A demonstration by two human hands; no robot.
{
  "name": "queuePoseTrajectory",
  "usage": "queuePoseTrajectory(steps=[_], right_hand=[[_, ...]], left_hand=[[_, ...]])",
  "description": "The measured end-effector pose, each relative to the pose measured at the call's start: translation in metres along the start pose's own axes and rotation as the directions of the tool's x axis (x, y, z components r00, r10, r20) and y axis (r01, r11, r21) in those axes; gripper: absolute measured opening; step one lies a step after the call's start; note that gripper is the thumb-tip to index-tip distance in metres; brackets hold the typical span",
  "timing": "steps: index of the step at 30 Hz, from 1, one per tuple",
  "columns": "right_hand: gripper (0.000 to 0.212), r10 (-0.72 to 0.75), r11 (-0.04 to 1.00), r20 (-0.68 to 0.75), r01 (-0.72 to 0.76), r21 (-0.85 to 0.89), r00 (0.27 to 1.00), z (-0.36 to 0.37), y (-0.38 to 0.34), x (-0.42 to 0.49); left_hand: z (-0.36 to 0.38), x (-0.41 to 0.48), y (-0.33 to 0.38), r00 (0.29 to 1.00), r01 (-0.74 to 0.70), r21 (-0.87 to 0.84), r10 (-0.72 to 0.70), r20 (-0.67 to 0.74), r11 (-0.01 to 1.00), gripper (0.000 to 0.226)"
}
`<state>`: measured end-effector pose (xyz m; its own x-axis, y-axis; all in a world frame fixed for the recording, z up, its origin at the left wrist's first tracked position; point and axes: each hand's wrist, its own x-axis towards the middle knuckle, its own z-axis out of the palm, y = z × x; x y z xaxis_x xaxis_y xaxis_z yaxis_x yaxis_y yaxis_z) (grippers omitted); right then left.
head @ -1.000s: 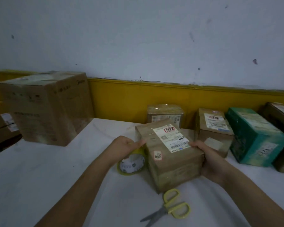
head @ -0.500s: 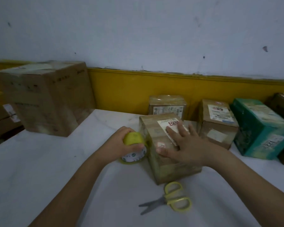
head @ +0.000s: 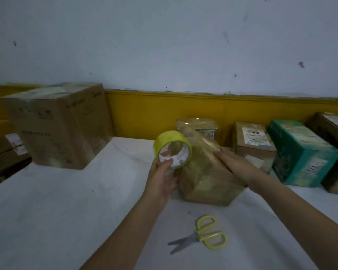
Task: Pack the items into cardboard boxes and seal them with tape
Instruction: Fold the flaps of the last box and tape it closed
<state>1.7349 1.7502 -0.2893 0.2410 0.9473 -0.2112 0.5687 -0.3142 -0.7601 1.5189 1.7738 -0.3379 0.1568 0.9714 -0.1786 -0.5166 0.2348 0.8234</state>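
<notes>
The taped box (head: 209, 178) stands on the table (head: 66, 201). Its top is blurred and partly covered by the right hand (head: 236, 162), which lies flat on it with straight fingers, its grip wide. Just left of the box, the left hand (head: 162, 180) holds the yellow tape roll (head: 172, 149) raised, the grip's far fingers hidden behind the roll. Scissors (head: 201, 233) lie in front of the box. A parcel (head: 197, 125) behind it is mostly hidden.
</notes>
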Motion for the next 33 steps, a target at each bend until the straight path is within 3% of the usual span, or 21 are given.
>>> queuePoseTrajectory(steps=[2, 4, 6, 8, 10, 11, 15, 18, 21, 22, 24, 27, 31, 33], right_hand=[[0.056, 0.07, 0.941, 0.145, -0.114, 0.317, 0.987, 0.01, 0.008, -0.007], [0.037, 0.071, 0.944, 0.187, -0.126, 0.304, 0.98, 0.023, 0.01, -0.009], [0.036, 0.063, 0.947, 0.062, -0.079, 0.311, 0.996, 0.028, 0.0, -0.004], [0.044, 0.042, 0.881, -0.002, -0.037, 0.472, 0.999, 0.019, -0.02, 0.003], [0.043, 0.045, 0.783, 0.094, -0.093, 0.615, 0.995, 0.009, -0.038, 0.011], [0.039, 0.044, 0.785, 0.139, -0.121, 0.607, 0.989, 0.007, -0.043, 0.016], [0.038, -0.011, 0.95, 0.068, -0.01, 0.311, 0.998, 0.01, -0.049, 0.031], [0.04, -0.066, 0.966, 0.036, 0.055, 0.251, 0.997, 0.008, -0.048, 0.032], [0.043, -0.086, 0.983, 0.018, 0.081, 0.166, 0.996, 0.008, -0.048, 0.032], [0.043, -0.093, 0.986, 0.011, 0.09, 0.137, 0.996, 0.007, -0.048, 0.032], [0.043, -0.1, 0.988, 0.009, 0.098, 0.119, 0.995, 0.008, -0.046, 0.036], [0.041, -0.082, 0.987, 0.022, 0.079, 0.138, 0.996, 0.007, -0.044, 0.038], [0.038, -0.044, 0.973, 0.022, 0.037, 0.229, 0.999, 0.005, -0.039, 0.039], [0.036, -0.01, 0.952, 0.014, 0.005, 0.305, 1.0, 0.0, -0.037, 0.04]], left_hand=[[0.015, 0.01, 0.019, 0.963, -0.239, 0.351, 0.267, -0.033, 0.905, 0.02], [0.028, 0.026, 0.033, 0.91, -0.314, 0.655, 0.414, 0.001, 0.687, 0.033], [0.038, 0.037, 0.035, 0.901, -0.261, 0.801, 0.433, 0.003, 0.539, 0.039], [0.042, 0.042, 0.031, 0.886, -0.311, 0.802, 0.462, 0.05, 0.51, 0.036], [0.045, 0.044, 0.025, 0.876, -0.372, 0.77, 0.47, 0.108, 0.518, 0.033], [0.046, 0.046, 0.024, 0.871, -0.387, 0.766, 0.475, 0.121, 0.513, 0.032], [0.055, 0.041, 0.025, 0.811, -0.464, 0.768, 0.561, 0.167, 0.442, 0.019], [0.054, 0.027, 0.032, 0.687, -0.584, 0.727, 0.697, 0.206, 0.361, 0.012], [0.019, 0.024, 0.061, 0.56, -0.641, 0.691, 0.819, 0.125, 0.333, 0.018], [0.001, 0.025, 0.068, 0.565, -0.625, 0.708, 0.816, 0.121, 0.328, 0.018], [-0.029, 0.029, 0.061, 0.658, -0.547, 0.753, 0.744, 0.116, 0.366, 0.018], [-0.052, 0.032, 0.021, 0.778, -0.464, 0.735, 0.624, 0.072, 0.494, 0.015], [-0.064, 0.036, 0.003, 0.797, -0.492, 0.72, 0.586, 0.146, 0.489, 0.006], [-0.062, 0.039, 0.007, 0.827, -0.488, 0.674, 0.541, 0.154, 0.554, 0.013]])
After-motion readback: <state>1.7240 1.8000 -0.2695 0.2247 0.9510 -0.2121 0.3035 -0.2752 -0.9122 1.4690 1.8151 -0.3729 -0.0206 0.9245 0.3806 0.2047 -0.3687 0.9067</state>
